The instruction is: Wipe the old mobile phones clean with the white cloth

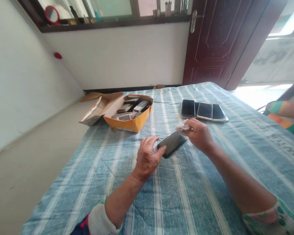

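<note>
A dark smartphone [172, 144] lies tilted before me, just above or on the striped cloth. My left hand [149, 156] grips its left end, the thumb on the near side of the screen and the fingers at the far edge. Bunched in my right hand [199, 133] is a crumpled white tissue [183, 126], pinched in closed fingers beside the phone's upper right end. Whether the tissue touches the phone, I cannot tell.
An orange cardboard box [142, 122] with its lid folded back holds several old phones [127, 107]. Several more phones [204, 111] lie together at the far right. Blue striped cloth [147, 195] covers the surface. Behind stand a white wall and a dark red door [210, 42].
</note>
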`<state>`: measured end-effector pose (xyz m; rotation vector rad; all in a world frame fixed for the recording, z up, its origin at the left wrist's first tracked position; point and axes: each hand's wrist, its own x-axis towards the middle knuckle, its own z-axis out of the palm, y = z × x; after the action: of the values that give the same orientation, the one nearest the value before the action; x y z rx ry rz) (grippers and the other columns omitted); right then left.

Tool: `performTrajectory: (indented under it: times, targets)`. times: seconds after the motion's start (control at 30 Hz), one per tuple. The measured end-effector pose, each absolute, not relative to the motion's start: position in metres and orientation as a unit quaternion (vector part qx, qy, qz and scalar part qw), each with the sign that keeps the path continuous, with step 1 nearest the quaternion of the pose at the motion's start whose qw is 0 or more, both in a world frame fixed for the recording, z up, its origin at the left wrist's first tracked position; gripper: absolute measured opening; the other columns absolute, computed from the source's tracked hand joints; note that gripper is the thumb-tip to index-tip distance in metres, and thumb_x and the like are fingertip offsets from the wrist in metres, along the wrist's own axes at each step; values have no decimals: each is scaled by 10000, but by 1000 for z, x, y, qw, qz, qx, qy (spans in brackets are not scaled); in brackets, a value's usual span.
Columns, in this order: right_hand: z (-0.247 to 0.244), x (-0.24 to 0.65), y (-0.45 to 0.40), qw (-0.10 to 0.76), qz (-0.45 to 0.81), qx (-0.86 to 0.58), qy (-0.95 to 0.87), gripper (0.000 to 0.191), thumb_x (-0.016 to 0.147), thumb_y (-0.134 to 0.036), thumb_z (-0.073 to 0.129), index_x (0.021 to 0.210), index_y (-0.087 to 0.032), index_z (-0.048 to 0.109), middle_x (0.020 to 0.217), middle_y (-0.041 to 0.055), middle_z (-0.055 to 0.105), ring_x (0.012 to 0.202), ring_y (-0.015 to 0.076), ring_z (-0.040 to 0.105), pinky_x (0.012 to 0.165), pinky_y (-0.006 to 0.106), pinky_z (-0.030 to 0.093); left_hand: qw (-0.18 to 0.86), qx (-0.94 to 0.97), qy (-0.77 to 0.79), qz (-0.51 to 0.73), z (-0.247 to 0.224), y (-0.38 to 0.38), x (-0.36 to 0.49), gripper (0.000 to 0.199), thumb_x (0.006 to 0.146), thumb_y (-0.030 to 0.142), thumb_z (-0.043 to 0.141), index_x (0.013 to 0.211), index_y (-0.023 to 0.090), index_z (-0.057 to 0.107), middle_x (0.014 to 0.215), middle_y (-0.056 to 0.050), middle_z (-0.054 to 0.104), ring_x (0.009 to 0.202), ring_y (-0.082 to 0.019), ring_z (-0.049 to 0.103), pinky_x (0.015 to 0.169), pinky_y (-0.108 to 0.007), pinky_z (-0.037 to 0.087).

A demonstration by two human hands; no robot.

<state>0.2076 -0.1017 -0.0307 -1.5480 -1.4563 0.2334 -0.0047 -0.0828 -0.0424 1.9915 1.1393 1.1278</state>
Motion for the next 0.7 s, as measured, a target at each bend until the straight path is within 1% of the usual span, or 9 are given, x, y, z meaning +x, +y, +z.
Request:
performTrajectory:
  times: [0.07, 0.13, 0.17, 0.23, 0.37, 0.47, 0.6, 0.7]
  targets:
    - [-36, 201, -104, 344, -3, -664, -664, 173, 842, -113, 550, 721, -178, 656, 852, 64, 638, 733, 171, 526, 626, 288, 341, 245, 781, 415, 398, -45, -83, -3, 386, 650, 370, 798, 975, 199, 679, 1064, -118, 664, 1049, -321, 559, 945, -437, 418]
    - [-40, 190, -106, 227, -37, -672, -704, 231, 869, -80, 487, 753, -178, 661, 870, 79, 638, 765, 186, 527, 601, 292, 315, 202, 812, 421, 350, -46, -84, -1, 497, 614, 430, 823, 1012, 182, 659, 1073, -138, 651, 1034, -343, 546, 925, -463, 421]
    - [-41, 185, -107, 188, -44, -672, -715, 235, 881, -86, 481, 768, -179, 665, 866, 80, 636, 779, 192, 526, 597, 293, 309, 179, 827, 427, 318, -47, -85, 0, 533, 612, 451, 822, 1028, 170, 646, 1072, -144, 646, 1019, -344, 542, 902, -465, 430]
    - [-42, 179, -108, 149, -54, -667, -728, 225, 899, -108, 490, 784, -180, 670, 860, 77, 632, 803, 199, 521, 610, 294, 314, 135, 852, 438, 253, -47, -85, 1, 547, 634, 477, 803, 1033, 148, 624, 1045, -141, 640, 983, -332, 536, 862, -451, 442]
    - [-40, 179, -106, 142, -68, -648, -746, 207, 896, -96, 519, 774, -170, 669, 846, 66, 620, 810, 195, 502, 647, 292, 324, 83, 869, 452, 183, -45, -84, 4, 462, 716, 536, 717, 951, 152, 612, 962, -106, 626, 921, -290, 529, 815, -405, 445]
    - [-43, 179, -103, 160, -76, -621, -764, 198, 888, -82, 537, 763, -164, 667, 818, 60, 603, 784, 187, 477, 639, 287, 317, 65, 873, 455, 165, -43, -83, 7, 417, 727, 549, 690, 884, 171, 610, 933, -91, 614, 904, -274, 525, 806, -383, 437]
    - [-49, 166, -104, 201, -88, -543, -811, 180, 898, -113, 558, 754, -160, 656, 768, 49, 576, 746, 179, 442, 643, 287, 320, 65, 872, 460, 158, -43, -81, 8, 309, 725, 468, 688, 823, 186, 609, 887, -80, 603, 884, -263, 522, 793, -367, 429]
    - [-51, 158, -104, 203, -110, -498, -836, 184, 911, -139, 560, 752, -157, 650, 748, 47, 564, 734, 181, 422, 655, 300, 324, 72, 870, 463, 157, -42, -80, 8, 250, 719, 415, 682, 793, 188, 609, 852, -74, 597, 860, -256, 520, 782, -358, 426]
